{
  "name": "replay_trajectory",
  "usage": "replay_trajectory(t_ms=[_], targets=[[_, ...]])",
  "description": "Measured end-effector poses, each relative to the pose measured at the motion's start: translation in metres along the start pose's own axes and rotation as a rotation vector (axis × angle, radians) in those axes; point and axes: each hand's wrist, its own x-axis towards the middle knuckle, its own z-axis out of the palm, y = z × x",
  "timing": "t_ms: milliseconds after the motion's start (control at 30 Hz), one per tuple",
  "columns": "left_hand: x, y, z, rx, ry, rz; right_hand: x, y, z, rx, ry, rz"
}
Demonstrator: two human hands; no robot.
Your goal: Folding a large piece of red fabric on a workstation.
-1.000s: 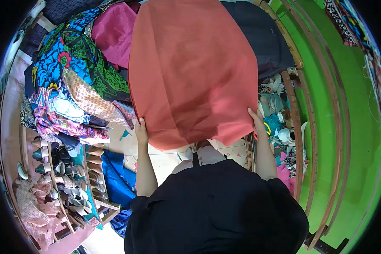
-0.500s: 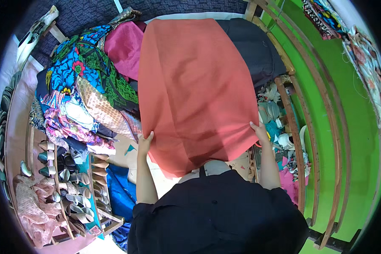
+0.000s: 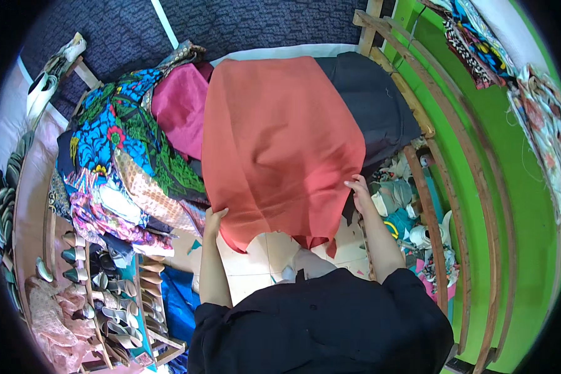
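Observation:
A wide piece of coral-red cloth (image 3: 274, 137) lies over the table and hangs down at its near side, where the lower edge is uneven. My left hand (image 3: 214, 220) pinches the cloth near its lower left corner, thumb on top. At the right edge, a little higher up, my right hand (image 3: 359, 191) has the cloth between thumb and bent fingers. A few soft folds run across its middle. Beneath and beyond its right side, a dark grey cloth (image 3: 371, 103) shows. To its left lies a magenta satin cloth (image 3: 179, 106).
Patterned fabrics (image 3: 121, 137) are heaped at the left. Below them stands a shoe rack (image 3: 115, 299) with several pairs. Wooden rails (image 3: 455, 156) run along the green wall (image 3: 523, 237) at the right. Scraps and small items (image 3: 411, 218) lie behind the lower rails.
The red cloth's near edge has drawn away from my body, showing more floor tiles. My right hand has moved inward. The view has tilted up, so things sit lower.

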Motion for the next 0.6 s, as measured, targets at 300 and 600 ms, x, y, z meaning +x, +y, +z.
replay_trajectory(t_ms=[300, 600], targets=[[0.034, 0.014, 0.008, 0.010, 0.088, 0.118, 0.055, -0.033, 0.025, -0.094, -0.119, 0.066], [-0.006, 0.035, 0.006, 0.261, 0.349, 0.174, 0.015, -0.042, -0.007, -0.336, -0.129, -0.141]])
